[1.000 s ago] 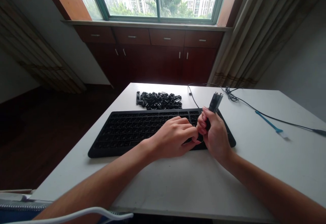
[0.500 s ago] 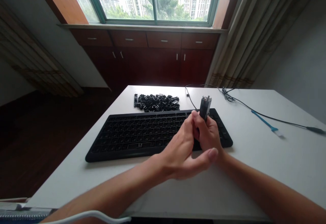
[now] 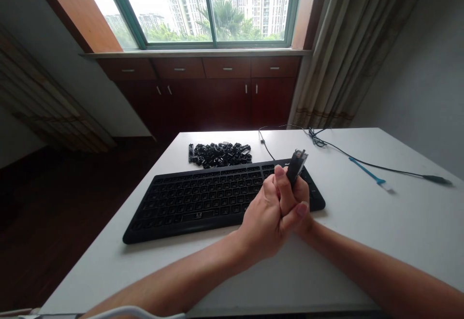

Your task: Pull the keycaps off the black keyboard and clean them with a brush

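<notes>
Right hand (image 3: 302, 194) has a black gadget (image 3: 295, 169) clamped tight, left hand (image 3: 261, 220) wrapped over. Keycaps (image 3: 221, 155) piled behind keyboard (image 3: 203, 195), drawers (image 3: 179, 63) closed.

The white table (image 3: 355, 208) has got a black keyboard (image 3: 203, 198) lying on it, with a heap of small black pieces (image 3: 221, 155) just behind. Over on the right there's a tangled dark cable (image 3: 316, 138) plus a skinny blue tool (image 3: 366, 170).

slim black tool (image 3: 295, 168), tilted, pronged end up, over right side of black keyboard (image 3: 195, 198)
</notes>
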`<state>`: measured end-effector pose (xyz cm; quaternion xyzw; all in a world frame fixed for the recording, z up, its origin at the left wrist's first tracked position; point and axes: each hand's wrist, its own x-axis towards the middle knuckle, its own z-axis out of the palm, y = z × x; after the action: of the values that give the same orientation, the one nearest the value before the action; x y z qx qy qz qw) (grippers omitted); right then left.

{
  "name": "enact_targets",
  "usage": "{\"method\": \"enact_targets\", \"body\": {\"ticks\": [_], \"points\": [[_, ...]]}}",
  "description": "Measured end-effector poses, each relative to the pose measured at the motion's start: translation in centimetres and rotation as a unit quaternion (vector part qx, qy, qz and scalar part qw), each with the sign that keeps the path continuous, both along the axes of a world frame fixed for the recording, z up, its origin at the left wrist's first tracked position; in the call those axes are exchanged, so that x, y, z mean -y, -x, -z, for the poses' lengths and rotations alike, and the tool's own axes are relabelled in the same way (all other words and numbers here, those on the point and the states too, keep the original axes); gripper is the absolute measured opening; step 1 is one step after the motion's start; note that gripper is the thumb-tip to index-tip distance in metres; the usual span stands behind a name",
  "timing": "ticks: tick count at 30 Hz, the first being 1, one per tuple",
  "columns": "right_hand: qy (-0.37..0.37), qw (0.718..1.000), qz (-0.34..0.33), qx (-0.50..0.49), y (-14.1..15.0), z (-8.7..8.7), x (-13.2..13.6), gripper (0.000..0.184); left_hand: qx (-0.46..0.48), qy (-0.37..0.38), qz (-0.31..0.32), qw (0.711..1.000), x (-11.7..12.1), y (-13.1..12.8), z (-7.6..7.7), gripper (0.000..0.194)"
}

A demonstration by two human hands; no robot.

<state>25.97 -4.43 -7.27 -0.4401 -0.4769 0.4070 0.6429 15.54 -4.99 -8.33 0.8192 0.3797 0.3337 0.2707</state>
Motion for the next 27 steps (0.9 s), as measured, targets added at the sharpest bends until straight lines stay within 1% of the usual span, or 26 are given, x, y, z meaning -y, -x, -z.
{"method": "enact_targets", "body": {"ticks": [3,7,9,11,12,13,15,16,17,18,20,21,23,25,27], "points": [[0.005,1.0,0.007,-0.01,0.1,-0.1,0.1,0.044,0.027,0.015,0.012,0.999,-0.1,-0.1,-0.2,0.066],[-0.015,0.999,0.021,-0.025,0.3,0.0,-0.3,0.051,0.056,0.043,0.017,0.997,-0.2,0.1,-0.8,0.069],[-0.013,0.999,0.013,-0.043,0.3,-0.1,-0.7,0.053,0.053,0.065,0.022,0.996,-0.4,0.5,-1.0,0.075],[-0.009,0.997,-0.001,-0.073,0.1,-0.4,-1.3,0.056,0.029,0.077,0.021,0.996,-0.7,1.3,-1.2,0.088],[-0.011,0.996,-0.004,-0.093,-0.1,-0.6,-1.6,0.057,0.01,0.067,0.022,0.997,-0.9,1.8,-1.3,0.095],[-0.015,0.994,-0.004,-0.112,-0.4,-0.8,-1.9,0.058,-0.009,0.041,0.025,0.999,-1.2,2.4,-1.4,0.1],[-0.024,0.989,0.01,-0.144,-1.1,-1.2,-2.4,0.057,-0.029,-0.054,0.053,0.997,-1.5,3.4,-1.6,0.102],[-0.026,0.988,0.022,-0.153,-1.4,-1.4,-2.7,0.057,-0.025,-0.11,0.087,0.99,-1.6,3.8,-1.7,0.099],[-0.026,0.986,0.031,-0.16,-1.7,-1.5,-2.8,0.056,-0.018,-0.158,0.144,0.977,-1.6,4.1,-1.9,0.092],[-0.023,0.986,0.036,-0.163,-1.9,-1.6,-3.0,0.056,-0.016,-0.195,0.214,0.957,-1.5,4.3,-2.1,0.084],[-0.013,0.986,0.042,-0.161,-2.1,-1.7,-3.1,0.055,-0.035,-0.223,0.34,0.913,-1.3,4.3,-2.4,0.067],[-0.006,0.987,0.043,-0.156,-2.1,-1.7,-3.1,0.054,-0.049,-0.223,0.371,0.9,-1.3,4.2,-2.6,0.058],[-0.002,0.988,0.043,-0.149,-2.0,-1.7,-3.1,0.054,-0.057,-0.231,0.368,0.899,-1.4,3.8,-2.7,0.041],[-0.002,0.99,0.032,-0.136,-1.9,-1.5,-3.0,0.053,-0.059,-0.242,0.305,0.919,-2.0,3.6,-2.6,0.024],[0.002,0.993,0.02,-0.113,-1.8,-1.5,-3.0,0.053,-0.054,-0.235,0.262,0.934,-2.5,3.5,-2.5,0.018]]}}
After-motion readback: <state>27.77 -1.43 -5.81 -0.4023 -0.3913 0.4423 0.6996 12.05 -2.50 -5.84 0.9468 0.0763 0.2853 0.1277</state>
